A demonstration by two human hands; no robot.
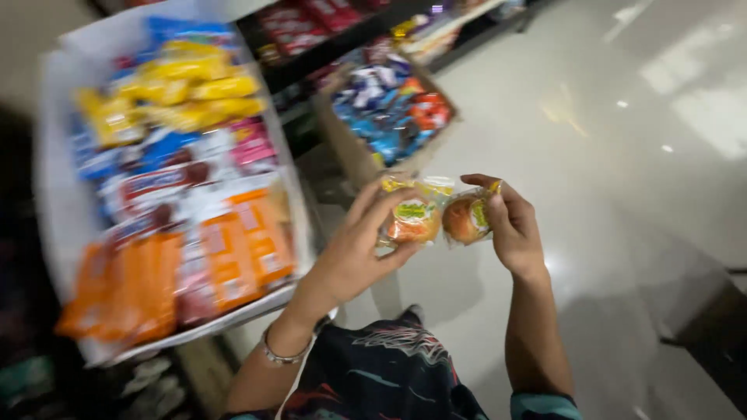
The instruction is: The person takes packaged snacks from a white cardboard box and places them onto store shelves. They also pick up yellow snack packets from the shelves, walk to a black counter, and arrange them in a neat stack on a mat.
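Observation:
My left hand holds a small clear packet with an orange round snack and a yellow-green label. My right hand holds a second, similar packet right beside the first; the two packets touch or nearly touch at chest height. A metal bracelet is on my left wrist. The whole view is motion-blurred.
A white tray shelf at the left is packed with yellow, blue, pink and orange snack packets. A cardboard box of blue and red wrapped sweets stands behind the hands. Dark shelves run along the top; shiny pale floor lies to the right.

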